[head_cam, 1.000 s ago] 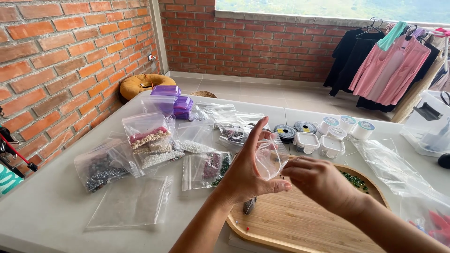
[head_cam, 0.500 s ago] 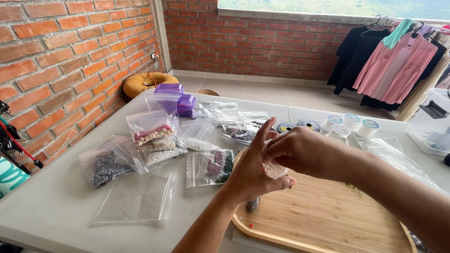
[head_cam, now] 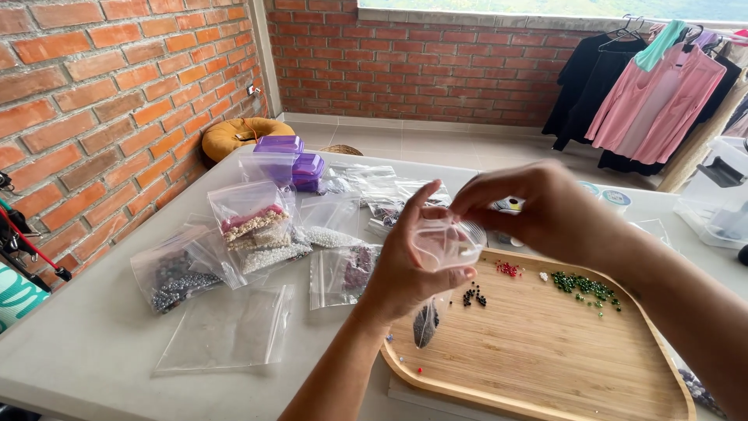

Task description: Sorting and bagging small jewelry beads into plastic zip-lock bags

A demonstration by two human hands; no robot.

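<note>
My left hand (head_cam: 409, 261) holds a small clear plastic cup (head_cam: 448, 243) above the left end of a wooden tray (head_cam: 545, 359). Over the cup's rim, my right hand (head_cam: 530, 206) has its fingertips pinched together; whether they hold a bead I cannot tell. On the tray lie small heaps of black beads (head_cam: 474, 295), red beads (head_cam: 509, 269) and green beads (head_cam: 583, 285). A little bag of dark beads (head_cam: 425, 323) hangs under my left hand.
Several clear zip bags of beads (head_cam: 253, 226) lie on the white table (head_cam: 93, 335) to the left, one flat bag (head_cam: 226, 331) near the front. Purple boxes (head_cam: 292, 160) stand at the back. Clothes (head_cam: 654, 93) hang at the far right by the brick wall.
My right hand has moved left from beside the cup to over its rim. The view has shifted slightly, showing more of the tray's beads.
</note>
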